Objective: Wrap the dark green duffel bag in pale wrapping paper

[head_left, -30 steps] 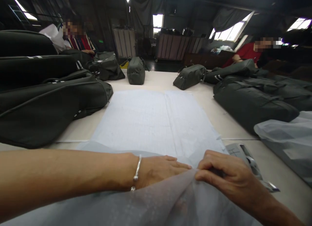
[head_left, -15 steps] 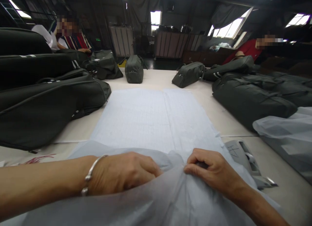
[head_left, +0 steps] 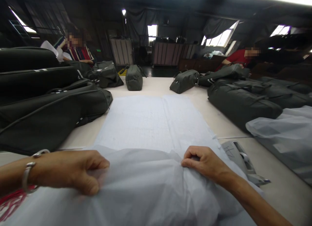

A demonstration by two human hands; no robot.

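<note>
A translucent whitish plastic bag lies crumpled across the near side of the table, over a white sheet. My right hand pinches its upper edge between thumb and bent fingers. At the left, my left hand, with a silver bangle on the wrist, grips the plastic; some of its fingertips are behind the film and slightly blurred. Between the two hands the bag's edge is spread out sideways. Just right of my right hand lies a grey tape dispenser with handwriting on it.
Dark green bags are piled at the left and the right. Two smaller green bags stand farther back. Another plastic-covered bag lies at right. Red strings are at the lower left. Two people work across the table.
My left hand has moved left, away from my right hand, spreading the bag's edge. The right hand keeps its pinch in about the same place. The view has tilted up slightly.
</note>
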